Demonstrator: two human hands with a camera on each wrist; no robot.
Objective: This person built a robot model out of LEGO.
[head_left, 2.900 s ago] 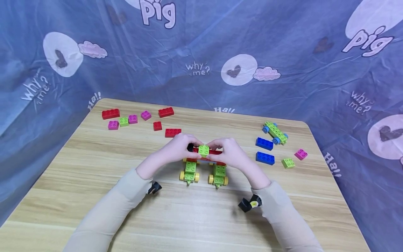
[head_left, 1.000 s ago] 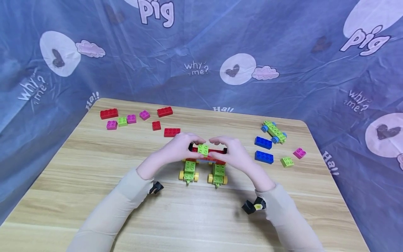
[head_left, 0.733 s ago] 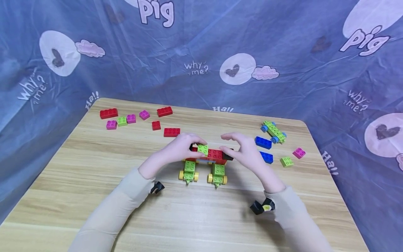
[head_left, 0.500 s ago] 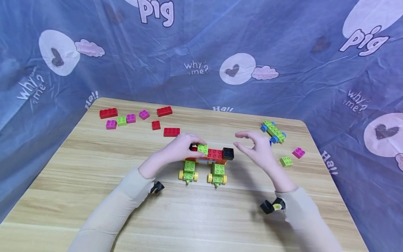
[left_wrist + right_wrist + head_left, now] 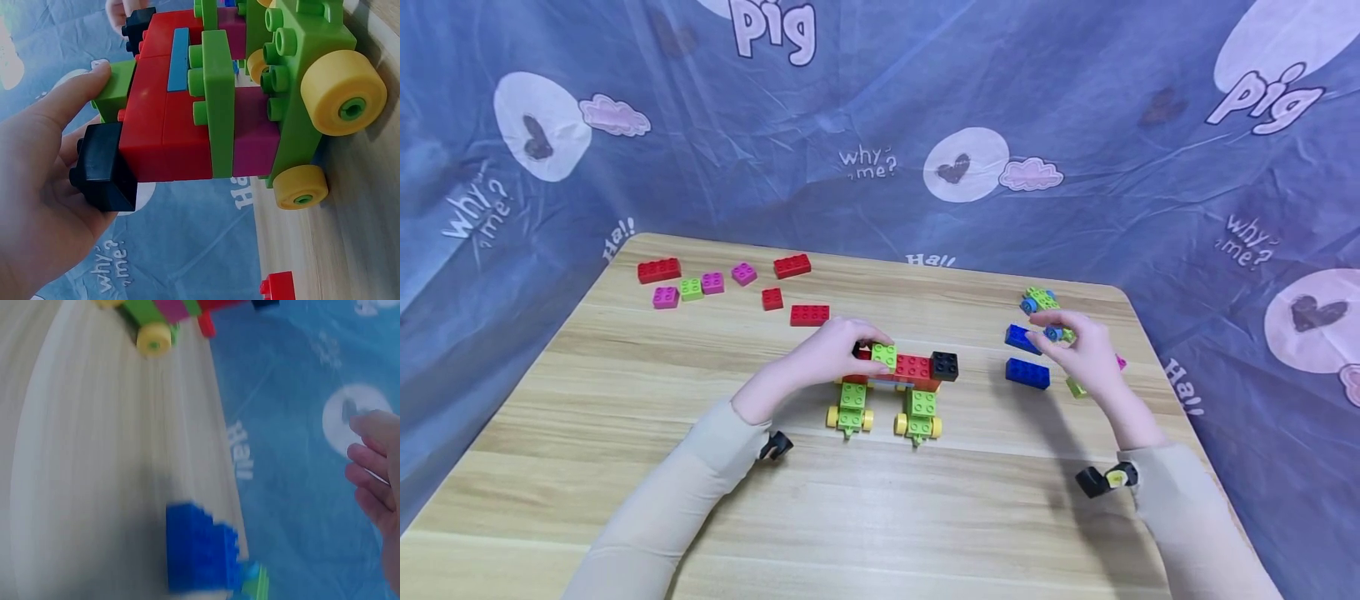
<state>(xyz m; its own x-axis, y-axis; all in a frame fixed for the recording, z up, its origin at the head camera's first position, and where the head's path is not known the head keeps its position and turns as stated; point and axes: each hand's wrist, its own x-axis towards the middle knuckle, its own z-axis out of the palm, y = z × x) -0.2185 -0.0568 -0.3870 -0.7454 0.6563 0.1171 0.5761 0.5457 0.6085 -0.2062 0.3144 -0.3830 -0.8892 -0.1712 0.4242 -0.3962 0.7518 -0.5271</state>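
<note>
The brick vehicle (image 5: 891,387) is made of hard plastic, smooth and slightly glossy, and its yellow wheels (image 5: 340,92) have the same shine. The tabletop (image 5: 625,400) looks like pale wood with fine grain and a matt finish. The blue backdrop (image 5: 1075,125) is thin, wrinkled cloth with printed marks. The sleeves (image 5: 655,508) are soft matt fabric.

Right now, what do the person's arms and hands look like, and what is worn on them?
Both arms wear long beige sleeves to the wrist. The left hand and right hand are bare. A small black device sits at the left cuff; another, with a yellow spot, at the right.
</note>
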